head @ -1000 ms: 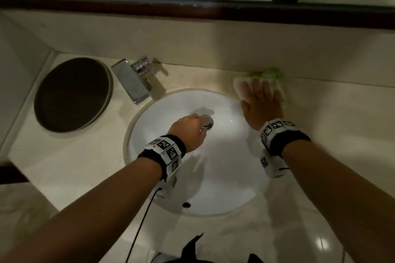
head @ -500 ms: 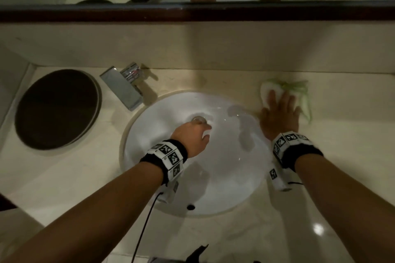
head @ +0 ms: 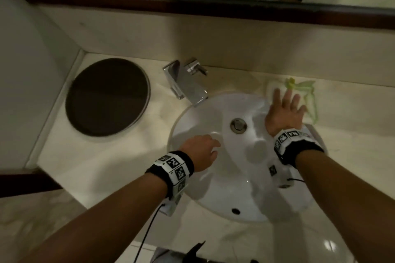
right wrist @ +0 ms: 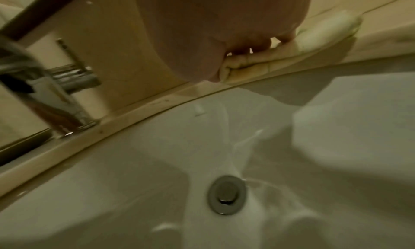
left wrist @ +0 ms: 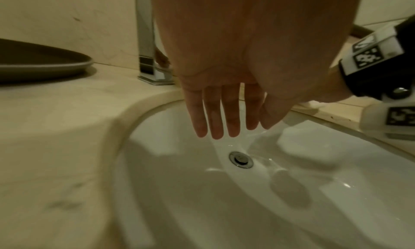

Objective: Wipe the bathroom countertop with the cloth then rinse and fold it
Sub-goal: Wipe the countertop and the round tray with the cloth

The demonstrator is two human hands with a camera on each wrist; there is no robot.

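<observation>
- My left hand (head: 201, 151) hangs over the near-left part of the white sink (head: 241, 198), fingers (left wrist: 213, 118) straight and loosely together, holding nothing and, as far as the wrist view shows, not touching the basin.
- Just beyond those fingertips sits the metal drain plug (head: 238, 125), at the bottom of the bowl, between my two hands.
- My right hand (head: 283, 113) lies across the far-right rim of the sink, fingers spread wide and flat, pressing down on the cloth (head: 307, 94).
- The cloth is pale with green edging; it rests on the counter (head: 102, 162) just past the sink rim, close to the back wall, its right part sticking out beyond my fingers.
- From the right wrist the cloth (right wrist: 319, 34) looks bunched or folded under my fingertips, though the blur keeps me from telling which.
- Beyond my left hand, a chrome tap (head: 188, 83) stands on the counter at the far edge of the sink, spout reaching over the bowl.
- Further left of the tap is a dark round tray (head: 106, 96), lying flat on the counter.
- Farthest off, a dark-framed mirror (head: 213, 8) runs above the back wall.
</observation>
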